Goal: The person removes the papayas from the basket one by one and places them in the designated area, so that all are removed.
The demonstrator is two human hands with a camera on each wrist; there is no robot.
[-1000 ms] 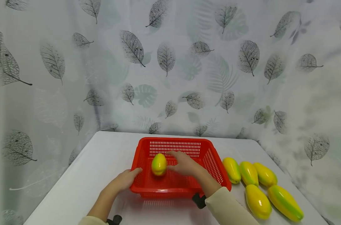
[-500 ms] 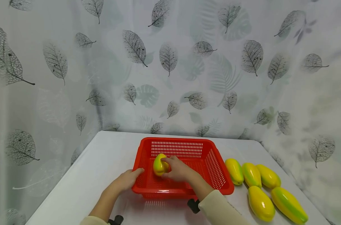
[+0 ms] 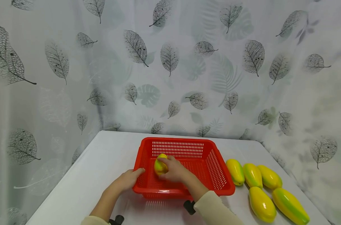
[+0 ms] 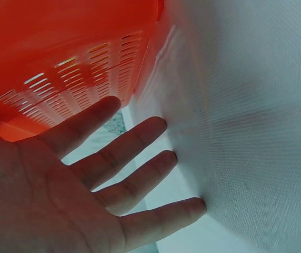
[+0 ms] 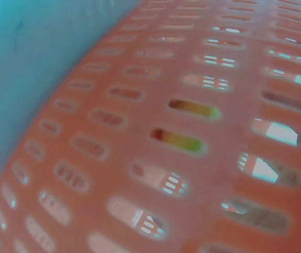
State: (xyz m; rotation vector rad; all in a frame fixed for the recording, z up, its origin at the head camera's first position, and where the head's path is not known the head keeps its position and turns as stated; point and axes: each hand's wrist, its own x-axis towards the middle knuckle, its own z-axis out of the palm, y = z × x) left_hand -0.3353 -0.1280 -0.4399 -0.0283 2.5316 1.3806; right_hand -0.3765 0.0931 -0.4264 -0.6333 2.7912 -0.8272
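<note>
A red slotted plastic basket sits on the white table, with one glossy yellow-green papaya inside, left of its middle. My right hand reaches over the near rim and grips the papaya from its right side, thumb nearer and fingers beyond. Only the basket's slotted wall fills the right wrist view; yellow-green shows through two slots and the hand is hidden. At the basket's left edge my left hand holds the rim, thumb over it. Its other fingers spread straight below, outside the wall, in the left wrist view.
Several more papayas lie grouped on the white table, right of the basket. Behind the table hangs a pale leaf-printed curtain. A black strap piece shows at my right wrist.
My right hand has moved left from beside the papaya and closed on it; the papaya has tilted slightly. My left hand stays at the rim. The view has shifted a little.
</note>
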